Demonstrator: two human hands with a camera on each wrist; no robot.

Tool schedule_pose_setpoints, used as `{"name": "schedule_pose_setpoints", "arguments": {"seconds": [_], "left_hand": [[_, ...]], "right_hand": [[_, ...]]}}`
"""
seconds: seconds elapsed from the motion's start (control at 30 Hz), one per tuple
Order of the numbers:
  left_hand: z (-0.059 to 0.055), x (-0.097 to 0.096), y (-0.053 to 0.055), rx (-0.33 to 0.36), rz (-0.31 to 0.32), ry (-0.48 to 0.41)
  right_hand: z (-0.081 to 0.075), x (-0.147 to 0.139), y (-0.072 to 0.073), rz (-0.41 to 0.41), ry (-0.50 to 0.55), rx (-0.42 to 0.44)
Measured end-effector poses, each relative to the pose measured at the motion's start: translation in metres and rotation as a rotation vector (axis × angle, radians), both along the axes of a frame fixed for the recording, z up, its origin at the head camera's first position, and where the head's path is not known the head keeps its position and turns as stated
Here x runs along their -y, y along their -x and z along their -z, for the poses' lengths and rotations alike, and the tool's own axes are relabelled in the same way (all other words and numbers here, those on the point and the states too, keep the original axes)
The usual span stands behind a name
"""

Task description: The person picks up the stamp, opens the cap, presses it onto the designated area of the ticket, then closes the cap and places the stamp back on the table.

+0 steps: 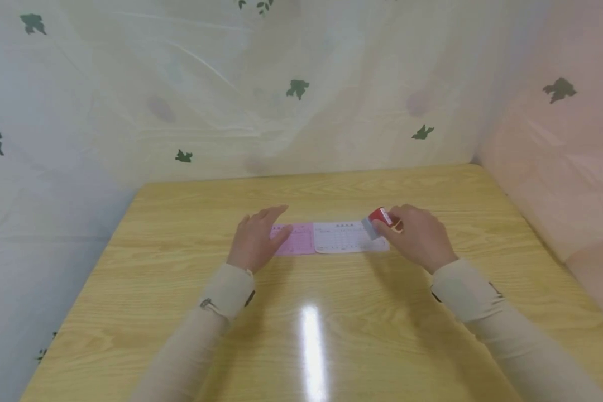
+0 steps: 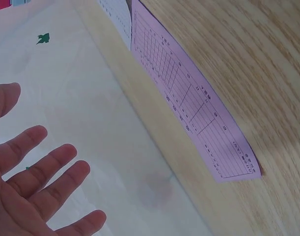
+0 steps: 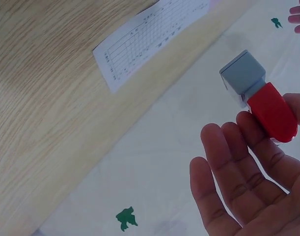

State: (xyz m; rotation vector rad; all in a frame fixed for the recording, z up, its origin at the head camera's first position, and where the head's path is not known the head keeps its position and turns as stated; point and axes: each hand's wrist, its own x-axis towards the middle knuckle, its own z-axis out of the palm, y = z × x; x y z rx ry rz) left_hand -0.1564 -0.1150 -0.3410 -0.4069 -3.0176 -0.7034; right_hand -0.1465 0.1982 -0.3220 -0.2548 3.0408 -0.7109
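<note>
A white printed form (image 1: 349,237) and a pink printed form (image 1: 301,240) lie side by side on the table, their edges meeting. My right hand (image 1: 419,234) pinches a stamp between thumb and fingers, above the right end of the white form. The stamp has a red handle (image 3: 273,112) and a grey block-shaped body (image 3: 243,73), tilted in the head view. Near the left end of the pink form is my left hand (image 1: 256,237), fingers spread and holding nothing. In the left wrist view, the pink form (image 2: 189,105) lies apart from these fingers.
The wooden table (image 1: 306,195) reaches to a pale sheet (image 1: 221,100) with green leaf shapes, which hangs behind it and at the sides. A bright light reflection (image 1: 312,352) shows on the tabletop between the forearms.
</note>
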Motion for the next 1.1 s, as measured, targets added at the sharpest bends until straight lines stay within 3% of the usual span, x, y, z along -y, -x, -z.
{"name": "schedule_pose_setpoints", "arguments": {"seconds": [0.77, 1.1], "left_hand": [[0.01, -0.017, -0.008, 0.023, 0.06, -0.043], [0.012, -0.02, -0.012, 0.045, 0.055, -0.038]], "right_hand": [[0.004, 0.029, -0.013, -0.059, 0.012, -0.067], [0.006, 0.034, -0.015, -0.06, 0.002, -0.077]]}}
